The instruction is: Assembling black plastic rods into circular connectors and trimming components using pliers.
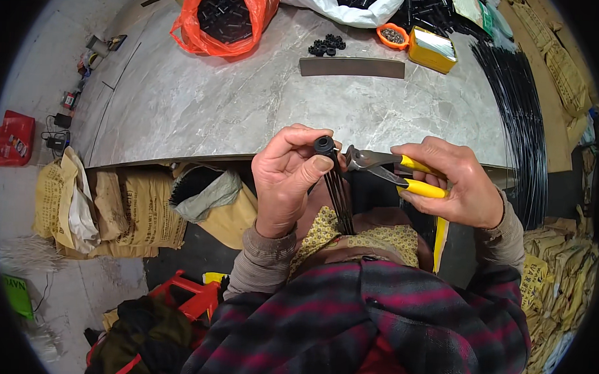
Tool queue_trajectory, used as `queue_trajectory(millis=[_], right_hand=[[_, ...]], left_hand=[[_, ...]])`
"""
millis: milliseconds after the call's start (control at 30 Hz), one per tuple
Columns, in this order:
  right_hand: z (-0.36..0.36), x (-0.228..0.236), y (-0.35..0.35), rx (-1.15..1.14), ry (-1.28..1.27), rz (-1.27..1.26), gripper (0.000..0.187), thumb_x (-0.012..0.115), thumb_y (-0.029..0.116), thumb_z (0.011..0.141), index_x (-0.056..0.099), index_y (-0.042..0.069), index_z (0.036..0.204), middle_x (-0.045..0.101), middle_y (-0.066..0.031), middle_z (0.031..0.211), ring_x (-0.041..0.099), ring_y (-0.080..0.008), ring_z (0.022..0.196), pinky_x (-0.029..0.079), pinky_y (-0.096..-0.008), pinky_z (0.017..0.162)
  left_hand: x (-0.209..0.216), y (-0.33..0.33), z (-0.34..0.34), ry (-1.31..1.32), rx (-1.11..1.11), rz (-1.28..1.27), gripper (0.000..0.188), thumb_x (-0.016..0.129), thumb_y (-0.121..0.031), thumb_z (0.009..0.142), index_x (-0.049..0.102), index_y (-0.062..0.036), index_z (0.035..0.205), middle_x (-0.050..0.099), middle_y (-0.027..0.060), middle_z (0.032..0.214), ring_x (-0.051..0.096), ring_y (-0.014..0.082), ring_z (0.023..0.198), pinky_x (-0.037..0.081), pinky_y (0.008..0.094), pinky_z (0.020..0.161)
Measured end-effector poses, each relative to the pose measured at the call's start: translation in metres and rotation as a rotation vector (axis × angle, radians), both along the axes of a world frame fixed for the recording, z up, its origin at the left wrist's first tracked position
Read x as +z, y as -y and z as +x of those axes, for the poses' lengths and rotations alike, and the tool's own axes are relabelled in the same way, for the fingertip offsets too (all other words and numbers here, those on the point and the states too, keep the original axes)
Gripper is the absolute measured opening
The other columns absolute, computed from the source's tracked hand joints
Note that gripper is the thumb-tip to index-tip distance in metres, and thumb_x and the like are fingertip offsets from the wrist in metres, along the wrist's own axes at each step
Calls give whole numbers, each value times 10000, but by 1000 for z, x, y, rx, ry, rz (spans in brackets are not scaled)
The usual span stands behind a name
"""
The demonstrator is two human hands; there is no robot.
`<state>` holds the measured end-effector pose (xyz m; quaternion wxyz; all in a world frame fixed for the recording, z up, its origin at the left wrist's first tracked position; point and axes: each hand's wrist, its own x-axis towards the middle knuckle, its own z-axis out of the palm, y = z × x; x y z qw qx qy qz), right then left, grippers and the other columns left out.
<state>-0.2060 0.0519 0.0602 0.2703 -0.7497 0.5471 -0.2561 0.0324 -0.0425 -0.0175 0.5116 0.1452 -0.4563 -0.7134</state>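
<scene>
In front of you stretches the grey marbled surface (210,111). Along its right side lies a long black bundle (523,122) of thin strands, its length running away from you. At the far edge sit a red-orange bag (259,21) and a white bag (378,15), both holding black pieces.

Your left hand (281,180) is closed, its fingers (300,133) pinching a cluster of thin black rods (339,198) near the top. You hold them before your body, at the near edge of the surface; their capped end points up toward your head, and the long axis drops to your lap, leaning slightly right.

Your right hand (463,183) is wrapped around the yellow handles of the pincers (370,160), whose head points left, just beside the rods; you cannot tell whether they touch.

Beyond are a dark flat bar (352,67) lying crosswise, a yellow box (433,56), an orange bowl (382,35) and small black parts (326,45). A round black cap (324,144) crowns your rods, its hole facing up.
</scene>
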Motion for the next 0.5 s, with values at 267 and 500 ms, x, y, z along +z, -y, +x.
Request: queue_trajectory(millis=[267, 500], right_hand=[[4, 7, 3, -35, -30, -58, 547, 771, 37, 716, 641, 11, 1246, 530, -48, 781, 452, -111, 565, 375, -263, 520], [1, 17, 2, -29, -49, -68, 536, 773, 40, 720, 644, 8, 1240, 534, -49, 778, 456, -107, 564, 377, -256, 521]], left_hand=[[2, -3, -1, 58, 35, -86, 290, 707, 55, 872, 607, 93, 1142, 614, 106, 1029, 657, 190, 941, 570, 332, 849], [2, -4, 0, 47, 29, -18, 280, 704, 55, 870, 602, 87, 1128, 616, 121, 1046, 657, 190, 942, 571, 338, 853]])
